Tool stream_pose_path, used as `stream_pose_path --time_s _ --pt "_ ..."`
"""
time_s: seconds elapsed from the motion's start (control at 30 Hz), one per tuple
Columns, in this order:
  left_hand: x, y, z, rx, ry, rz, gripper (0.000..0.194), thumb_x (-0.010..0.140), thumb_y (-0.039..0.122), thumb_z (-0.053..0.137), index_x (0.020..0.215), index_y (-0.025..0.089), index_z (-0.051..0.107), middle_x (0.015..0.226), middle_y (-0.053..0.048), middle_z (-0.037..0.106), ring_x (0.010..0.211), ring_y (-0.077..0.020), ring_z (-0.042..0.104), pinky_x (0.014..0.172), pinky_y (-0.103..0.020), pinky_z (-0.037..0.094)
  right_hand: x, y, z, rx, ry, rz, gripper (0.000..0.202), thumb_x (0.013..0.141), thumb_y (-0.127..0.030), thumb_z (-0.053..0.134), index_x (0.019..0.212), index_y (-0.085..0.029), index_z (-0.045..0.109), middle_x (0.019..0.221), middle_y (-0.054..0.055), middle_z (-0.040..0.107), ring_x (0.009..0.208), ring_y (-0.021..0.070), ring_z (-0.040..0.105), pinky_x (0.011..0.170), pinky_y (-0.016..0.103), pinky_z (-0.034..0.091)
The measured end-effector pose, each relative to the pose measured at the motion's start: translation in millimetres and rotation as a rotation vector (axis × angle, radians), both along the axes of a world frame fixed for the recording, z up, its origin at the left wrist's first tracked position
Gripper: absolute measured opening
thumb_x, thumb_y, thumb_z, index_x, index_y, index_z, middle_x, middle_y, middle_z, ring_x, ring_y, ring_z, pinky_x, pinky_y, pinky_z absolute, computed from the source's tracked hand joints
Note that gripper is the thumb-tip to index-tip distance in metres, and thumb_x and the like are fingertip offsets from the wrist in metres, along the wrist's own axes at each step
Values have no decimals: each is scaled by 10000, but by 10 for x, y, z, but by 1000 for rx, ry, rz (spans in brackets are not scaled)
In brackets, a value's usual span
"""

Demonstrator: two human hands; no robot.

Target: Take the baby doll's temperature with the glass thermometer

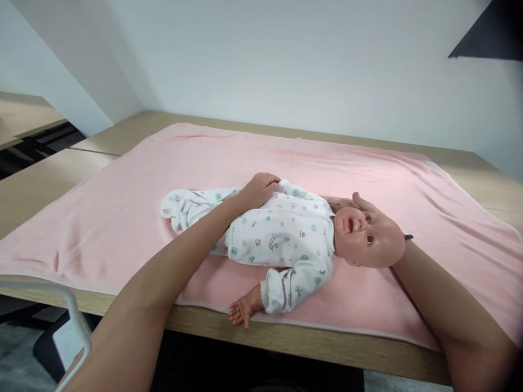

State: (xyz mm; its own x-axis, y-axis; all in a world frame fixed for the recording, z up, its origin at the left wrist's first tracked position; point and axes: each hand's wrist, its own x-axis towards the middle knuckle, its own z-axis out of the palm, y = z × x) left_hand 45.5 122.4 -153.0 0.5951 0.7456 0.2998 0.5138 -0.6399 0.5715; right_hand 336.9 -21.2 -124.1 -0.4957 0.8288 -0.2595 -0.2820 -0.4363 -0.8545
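Note:
A baby doll point(281, 228) in white printed clothes lies on its back across a pink blanket point(229, 149), its head to the right. My left hand point(260, 190) reaches over its waist, fingers curled down at the doll's far sleeve cuff; the doll's far hand is hidden beneath. My right hand point(363, 202) cups the doll's bald head point(376, 242) from behind and below. Its thumb and some fingertips show beyond the neck, while the palm is hidden. The doll's near arm is bent, and its small hand point(242, 311) lies palm up over the blanket's front edge.
The blanket covers most of a wooden table point(327, 348), whose front edge runs below the doll. A white wall point(294, 71) stands behind. At the lower left is a chair's grey armrest point(77, 321). Another table point(28, 114) is at far left.

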Motion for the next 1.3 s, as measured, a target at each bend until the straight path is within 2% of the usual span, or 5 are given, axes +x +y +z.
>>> stream_pose_path --time_s 0.47,0.6,0.73,0.87,1.3 --pt "-8 -1 21 15 37 -2 413 919 304 357 1094 167 705 1164 -84 724 1116 -242 621 1057 -411 447 6 -24 -31 -19 62 81 624 1020 -613 252 1559 -313 349 1390 79 635 951 289 744 888 520 584" --pt "-8 5 25 10 38 -13 407 923 292 354 1085 178 710 1150 -77 731 1097 -236 632 1046 -401 459 4 -25 -43 67 71 -58 627 1019 -622 258 1541 -298 384 1523 52 517 1216 263 644 1046 458 515" --pt "-4 15 6 16 37 -6 413 928 308 362 1112 183 709 1188 -80 719 1128 -246 623 1054 -409 457 45 -51 -48 -39 64 78 654 1010 -640 249 1570 -312 326 1443 98 588 937 305 738 742 524 605" --pt "-6 14 -1 -10 42 15 413 926 307 363 1123 192 707 1199 -69 714 1158 -243 611 1074 -404 447 19 -28 -34 52 57 -80 641 1015 -628 283 1544 -280 382 1532 68 504 1229 279 633 997 460 541" --pt "-15 -3 2 -13 21 15 405 938 306 366 1131 182 699 1207 -73 708 1165 -249 602 1068 -424 453 -3 -11 -21 -74 96 57 698 994 -678 260 1576 -298 322 1348 107 656 976 326 732 773 530 602"
